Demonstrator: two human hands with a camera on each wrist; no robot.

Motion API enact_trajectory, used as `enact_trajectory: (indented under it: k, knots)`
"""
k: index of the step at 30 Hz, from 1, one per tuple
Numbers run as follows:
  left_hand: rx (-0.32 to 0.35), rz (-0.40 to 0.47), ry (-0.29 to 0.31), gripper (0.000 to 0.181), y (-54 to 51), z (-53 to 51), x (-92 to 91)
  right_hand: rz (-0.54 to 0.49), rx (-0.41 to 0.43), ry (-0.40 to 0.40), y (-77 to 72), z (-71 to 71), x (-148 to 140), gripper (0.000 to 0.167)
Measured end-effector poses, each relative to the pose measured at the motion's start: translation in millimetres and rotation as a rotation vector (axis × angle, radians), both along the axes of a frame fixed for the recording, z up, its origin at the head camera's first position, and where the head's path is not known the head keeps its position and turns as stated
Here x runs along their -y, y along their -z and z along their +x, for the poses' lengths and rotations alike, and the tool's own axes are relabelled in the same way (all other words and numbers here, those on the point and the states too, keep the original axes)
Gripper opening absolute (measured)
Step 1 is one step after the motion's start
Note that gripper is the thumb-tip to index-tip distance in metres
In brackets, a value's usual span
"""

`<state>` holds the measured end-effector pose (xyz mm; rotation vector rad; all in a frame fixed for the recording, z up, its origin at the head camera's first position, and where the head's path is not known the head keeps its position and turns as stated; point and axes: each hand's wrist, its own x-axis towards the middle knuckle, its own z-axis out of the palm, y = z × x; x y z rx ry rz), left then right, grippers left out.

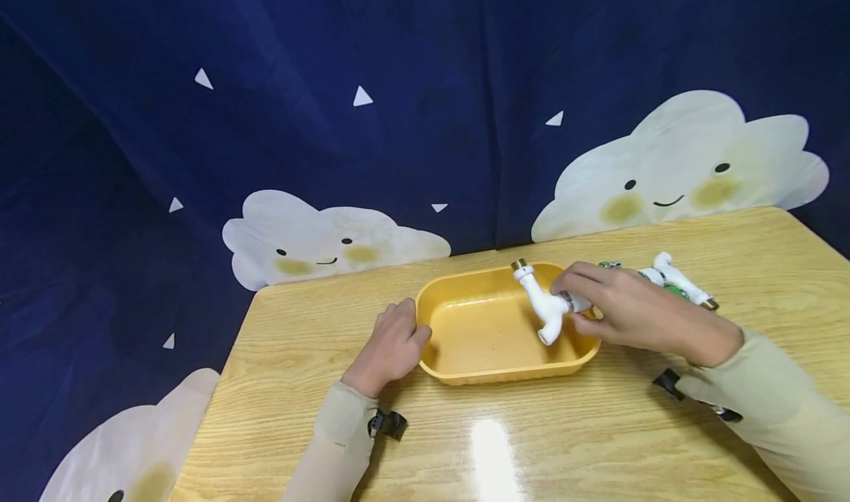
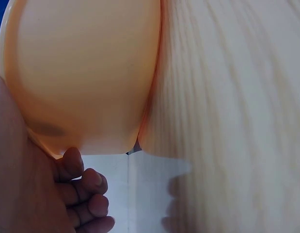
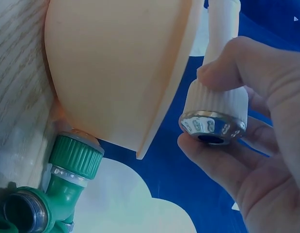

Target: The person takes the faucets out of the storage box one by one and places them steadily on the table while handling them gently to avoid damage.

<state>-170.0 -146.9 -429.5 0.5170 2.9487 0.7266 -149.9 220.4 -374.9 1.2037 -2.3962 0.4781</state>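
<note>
A white faucet [image 1: 546,306] with a brass threaded end is held by my right hand [image 1: 614,306] over the right part of a yellow plastic basin [image 1: 508,375]. In the right wrist view, the thumb and fingers grip the faucet's ribbed white part [image 3: 215,99], which ends in a chrome ring. My left hand [image 1: 393,343] holds the basin's left end, thumb at the rim. The left wrist view shows its curled fingers [image 2: 91,187] beside the basin's outer wall [image 2: 91,73]; the thumb is hidden there.
Right of the basin, another white faucet [image 1: 680,277] lies on the wooden table [image 1: 319,325], partly behind my right hand. A green fitting [image 3: 74,160] with a ribbed collar lies close to the basin. A dark blue curtain [image 1: 398,155] with cloud prints hangs behind the table.
</note>
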Motion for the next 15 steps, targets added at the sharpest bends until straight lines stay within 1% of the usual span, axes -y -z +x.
enact_trajectory:
  k: [9, 15]
  knots:
    - [0.000, -0.001, 0.000, 0.014, -0.7, 0.3, -0.7, -0.006, -0.003, 0.030, -2.6, 0.3, -3.9, 0.040]
    - [0.006, 0.000, -0.001, 0.014, -0.7, 0.1, -0.6, -0.010, -0.019, 0.046, -5.9, 0.1, -7.7, 0.039]
